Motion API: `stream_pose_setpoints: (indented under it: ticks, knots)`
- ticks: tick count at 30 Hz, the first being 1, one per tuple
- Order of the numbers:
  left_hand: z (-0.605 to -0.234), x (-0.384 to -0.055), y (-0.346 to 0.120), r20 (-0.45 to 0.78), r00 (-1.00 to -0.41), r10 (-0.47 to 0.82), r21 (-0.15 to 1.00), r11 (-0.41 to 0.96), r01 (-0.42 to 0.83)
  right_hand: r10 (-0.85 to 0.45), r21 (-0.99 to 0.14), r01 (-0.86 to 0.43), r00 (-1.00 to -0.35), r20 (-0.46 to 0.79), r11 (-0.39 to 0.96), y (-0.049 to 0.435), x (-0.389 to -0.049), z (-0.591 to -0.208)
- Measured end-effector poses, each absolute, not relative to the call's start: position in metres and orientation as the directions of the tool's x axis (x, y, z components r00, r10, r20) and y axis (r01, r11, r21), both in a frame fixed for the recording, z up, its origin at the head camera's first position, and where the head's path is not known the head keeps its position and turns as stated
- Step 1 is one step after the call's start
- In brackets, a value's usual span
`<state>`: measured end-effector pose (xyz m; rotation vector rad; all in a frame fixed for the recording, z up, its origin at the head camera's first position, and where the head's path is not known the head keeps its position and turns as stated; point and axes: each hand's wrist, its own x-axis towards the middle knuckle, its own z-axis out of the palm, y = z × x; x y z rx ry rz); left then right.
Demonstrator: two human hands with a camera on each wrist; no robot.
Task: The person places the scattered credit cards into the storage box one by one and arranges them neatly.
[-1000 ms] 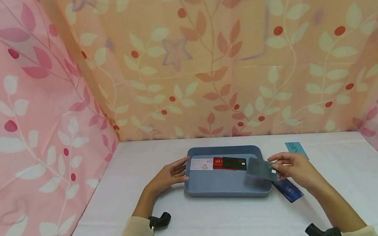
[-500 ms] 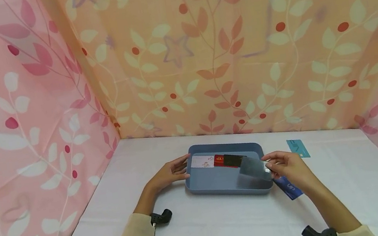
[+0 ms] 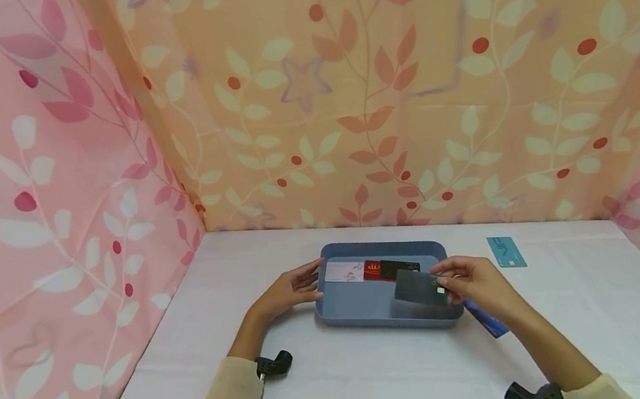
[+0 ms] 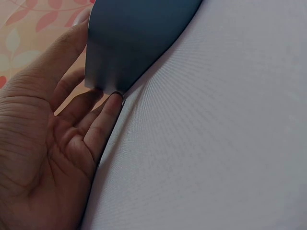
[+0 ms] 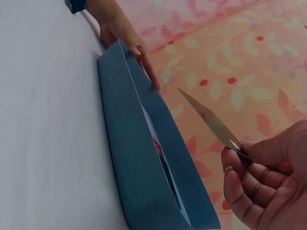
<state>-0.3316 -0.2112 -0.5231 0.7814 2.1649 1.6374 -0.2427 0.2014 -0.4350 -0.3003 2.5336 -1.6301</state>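
Observation:
A dark, smoky grey card (image 3: 417,287) with a small chip-like square is pinched between thumb and fingers of my right hand (image 3: 476,281). It hovers above the right part of a blue-grey tray (image 3: 363,311), apart from the tray's rim in the right wrist view. Inside the tray, a white card (image 3: 343,272), a red VIP card (image 3: 371,269) and a black card (image 3: 397,269) lie in a row along the far side. My left hand (image 3: 284,296) rests against the tray's left end, its fingers fairly straight and touching the wall (image 4: 129,48).
A blue card (image 3: 486,318) lies by the tray's right near corner, partly hidden by my right hand. Farther right lies a teal card (image 3: 507,252). The table has a white cloth (image 3: 350,390); patterned curtains (image 3: 259,132) stand behind and at the sides.
My right hand has moved left with the dark grey card, bringing it farther over the tray. The left hand stays at the tray's end. The whole head view has shifted slightly.

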Motion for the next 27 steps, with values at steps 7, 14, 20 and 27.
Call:
stream_pose_setpoints:
  ticks: [7, 14, 20, 27]
  knots:
    - [-0.524, -0.333, -0.211, 0.077, -0.797, 0.600, 0.954, 0.188, 0.234, -0.277, -0.890, -0.154, -0.960, 0.033, 0.428, 0.188, -0.250, -0.429]
    - [-0.526, -0.332, -0.210, 0.084, -0.794, 0.603, 0.953, 0.184, 0.241, -0.323, -0.884, -0.182, -0.946, 0.038, 0.430, 0.178, -0.258, -0.427]
    - [-0.527, -0.332, -0.210, 0.083, -0.794, 0.602, 0.951, 0.190, 0.244, -0.322, -0.882, -0.171, -0.946, 0.023, 0.440, 0.170, -0.267, -0.428]
    - [-0.526, -0.332, -0.210, 0.084, -0.798, 0.597, 0.954, 0.184, 0.237, -0.349, -0.886, -0.180, -0.937, 0.023, 0.426, 0.156, -0.276, -0.430]
